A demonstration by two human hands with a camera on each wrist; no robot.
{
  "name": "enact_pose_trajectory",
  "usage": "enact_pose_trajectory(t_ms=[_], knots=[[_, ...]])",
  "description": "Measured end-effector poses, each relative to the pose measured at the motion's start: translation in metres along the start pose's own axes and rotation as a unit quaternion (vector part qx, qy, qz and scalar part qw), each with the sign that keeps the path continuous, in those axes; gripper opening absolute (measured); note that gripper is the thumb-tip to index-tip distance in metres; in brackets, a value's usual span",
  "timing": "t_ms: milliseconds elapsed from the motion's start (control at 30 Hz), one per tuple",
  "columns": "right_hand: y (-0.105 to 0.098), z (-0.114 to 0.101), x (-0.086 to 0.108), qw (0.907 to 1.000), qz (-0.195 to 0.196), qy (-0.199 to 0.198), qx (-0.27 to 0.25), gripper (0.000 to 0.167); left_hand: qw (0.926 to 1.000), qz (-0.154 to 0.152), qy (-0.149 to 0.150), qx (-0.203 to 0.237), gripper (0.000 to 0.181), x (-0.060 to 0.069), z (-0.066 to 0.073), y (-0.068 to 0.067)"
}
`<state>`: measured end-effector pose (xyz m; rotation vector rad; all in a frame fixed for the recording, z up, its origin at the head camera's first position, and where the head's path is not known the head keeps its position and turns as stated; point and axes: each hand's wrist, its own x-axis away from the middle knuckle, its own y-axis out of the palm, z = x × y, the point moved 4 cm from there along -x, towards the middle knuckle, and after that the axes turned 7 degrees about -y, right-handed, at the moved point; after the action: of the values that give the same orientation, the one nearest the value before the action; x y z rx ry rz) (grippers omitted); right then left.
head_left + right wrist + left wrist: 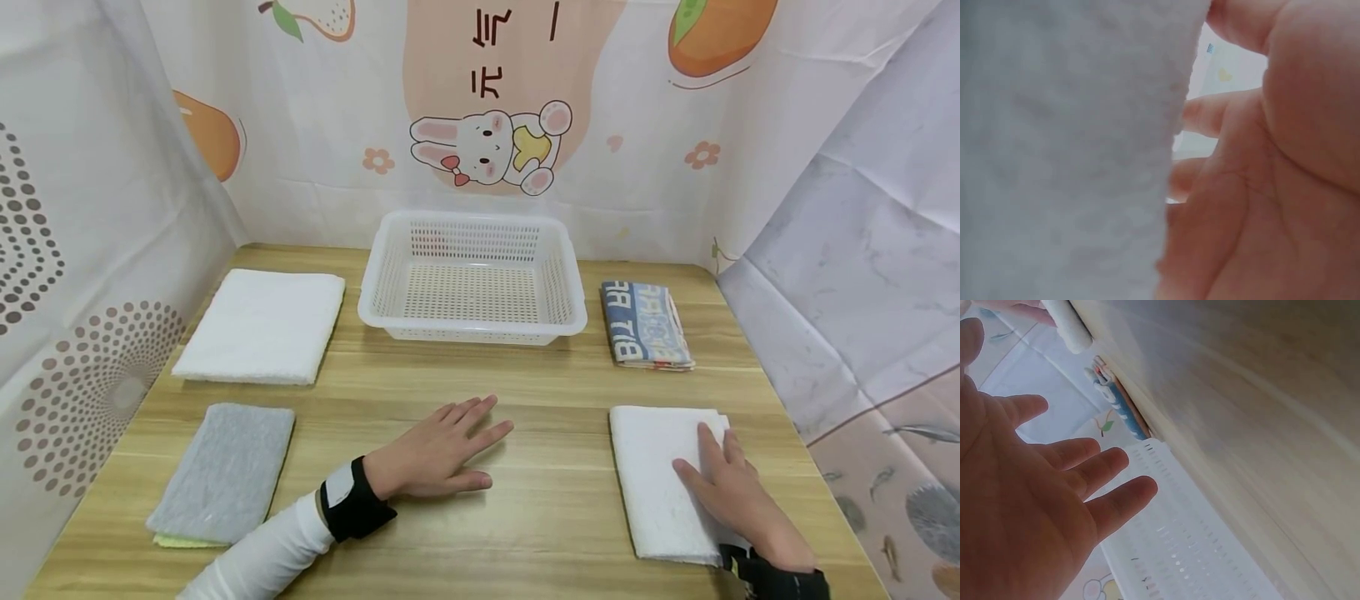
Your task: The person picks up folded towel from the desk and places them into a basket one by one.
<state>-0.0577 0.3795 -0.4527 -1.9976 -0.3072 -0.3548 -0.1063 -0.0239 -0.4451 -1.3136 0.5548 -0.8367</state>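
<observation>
My right hand (731,492) rests on a folded white towel (660,500) at the front right, its fingertips touching the top surface. In the right wrist view the towel's fuzzy white surface (1072,150) fills the left side, and the palm (1297,162) stands beside it with the fingertips against the cloth. My left hand (442,454) is over the middle of the table with its fingers spread, holding nothing. From the left wrist view, its palm (1016,506) shows, apart from the white plastic basket (1191,531) beyond.
The perforated white basket (472,323) stands at the back centre. Left of it lies a larger folded white towel (262,325), with a folded grey cloth (225,475) nearer. A folded blue patterned cloth (647,325) lies to its right. Printed curtains (315,208) surround the wooden table (555,500).
</observation>
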Motion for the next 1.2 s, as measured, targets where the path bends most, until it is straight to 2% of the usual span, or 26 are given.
enact_pose_trajectory(t_ms=[233, 1200], knots=[[0.0000, -0.0009, -0.0001, 0.9999, -0.006, 0.008, -0.002, 0.101, 0.9999, -0.014, -0.006, -0.001, 0.072, -0.0012, 0.0012, -0.0003], [0.0045, -0.0030, -0.0026, 0.9999, -0.015, 0.006, 0.001, 0.102, 1.0000, -0.006, -0.005, 0.005, 0.072, 0.0022, -0.0010, 0.0021]])
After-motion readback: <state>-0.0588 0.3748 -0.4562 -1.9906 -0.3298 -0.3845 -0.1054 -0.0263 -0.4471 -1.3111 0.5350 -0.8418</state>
